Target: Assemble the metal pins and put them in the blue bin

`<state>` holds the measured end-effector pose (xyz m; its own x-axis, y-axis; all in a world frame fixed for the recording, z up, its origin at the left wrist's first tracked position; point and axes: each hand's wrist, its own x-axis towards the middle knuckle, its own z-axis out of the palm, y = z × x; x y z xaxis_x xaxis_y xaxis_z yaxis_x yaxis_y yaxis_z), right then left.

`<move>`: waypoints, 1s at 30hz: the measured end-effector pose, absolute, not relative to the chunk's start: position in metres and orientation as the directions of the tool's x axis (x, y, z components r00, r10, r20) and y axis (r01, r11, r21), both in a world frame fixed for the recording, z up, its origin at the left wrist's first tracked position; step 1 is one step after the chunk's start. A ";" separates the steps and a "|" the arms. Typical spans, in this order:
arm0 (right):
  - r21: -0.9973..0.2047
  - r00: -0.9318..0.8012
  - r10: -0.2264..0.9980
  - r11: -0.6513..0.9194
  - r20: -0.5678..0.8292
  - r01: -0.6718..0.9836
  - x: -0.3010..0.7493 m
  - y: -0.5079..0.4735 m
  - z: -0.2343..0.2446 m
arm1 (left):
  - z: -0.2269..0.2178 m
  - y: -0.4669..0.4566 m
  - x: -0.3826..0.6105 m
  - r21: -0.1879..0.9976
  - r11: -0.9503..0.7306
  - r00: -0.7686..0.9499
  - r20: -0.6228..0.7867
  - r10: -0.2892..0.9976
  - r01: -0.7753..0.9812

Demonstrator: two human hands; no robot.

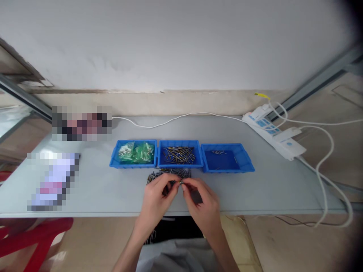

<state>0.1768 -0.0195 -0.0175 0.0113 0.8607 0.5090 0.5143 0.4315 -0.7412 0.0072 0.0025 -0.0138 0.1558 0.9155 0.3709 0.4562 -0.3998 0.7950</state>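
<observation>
My left hand (pixel 155 194) and my right hand (pixel 204 202) meet over the front middle of the table. Their thumbs and fingertips pinch a small metal piece (pixel 180 182) from both sides; most of it is covered, and its exact kind is too small to make out. Just behind my fingers lies a loose pile of thin dark and brass-coloured metal pins (pixel 153 176), partly hidden by my hands. Beyond the pile, the middle blue bin (pixel 181 165) holds many similar thin pins (pixel 180 154).
The left blue bin (pixel 133 165) contains green plastic and clear small parts. A few thin pins lie in the right blue bin (pixel 222 160). A white power strip (pixel 273 132) with cables is at right. Two blurred-out objects are on the left. A red stool (pixel 36 238) stands below.
</observation>
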 end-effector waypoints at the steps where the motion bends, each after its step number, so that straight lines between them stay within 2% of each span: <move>1: -0.740 0.019 0.858 0.432 0.514 0.515 0.177 -0.020 -0.018 | -0.015 0.003 0.007 0.794 -0.401 0.156 0.373 0.915 0.457; 14: -0.788 0.016 0.869 0.441 0.495 0.430 0.176 -0.018 -0.012 | -0.007 0.006 0.007 0.775 -0.435 0.158 0.411 0.898 0.458; 18: -0.743 0.059 0.819 0.485 0.571 0.460 0.169 -0.006 0.008 | -0.002 0.004 0.007 0.798 -0.407 0.089 0.412 0.907 0.445; 22: -0.651 0.118 0.741 0.490 0.662 0.580 0.159 0.024 0.029 | -0.002 0.000 0.005 0.845 -0.331 -0.024 0.375 0.927 0.420; 25: -0.595 0.064 0.778 0.423 0.625 0.683 0.159 0.032 0.029 | -0.004 -0.002 0.004 0.878 -0.272 -0.107 0.337 0.935 0.394; 30: -0.592 -0.035 0.871 0.363 0.491 0.720 0.182 -0.009 0.004 | -0.003 -0.005 0.005 0.908 -0.224 -0.145 0.289 0.946 0.354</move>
<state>0.1816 -0.0090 0.0035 -0.0351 0.8706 0.4908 0.7196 0.3628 -0.5921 0.0050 -0.0048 -0.0030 -0.1447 0.9463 0.2892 0.3538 -0.2235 0.9082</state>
